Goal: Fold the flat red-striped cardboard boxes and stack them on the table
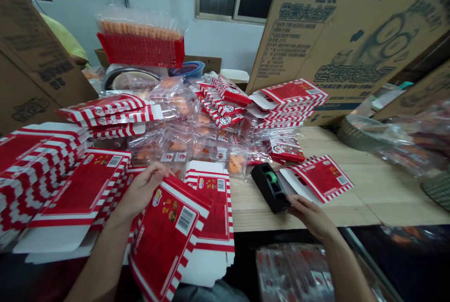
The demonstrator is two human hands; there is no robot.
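The hands are well apart. The left hand (142, 190) clamps the upper edge of a flat red-and-white carton (163, 241), whose long axis slants down and leftward from the fingers toward the person, barcode side up. The right hand (311, 217) sits at the near end of a black tape dispenser (269, 187) on the tabletop (351, 210); whether it grips, I cannot tell. Just beyond that hand lies another opened carton (321, 179). Stacked flat cartons (45, 184) rise left of the left hand, and clear bags of orange pieces (179, 147) spread ahead of both hands.
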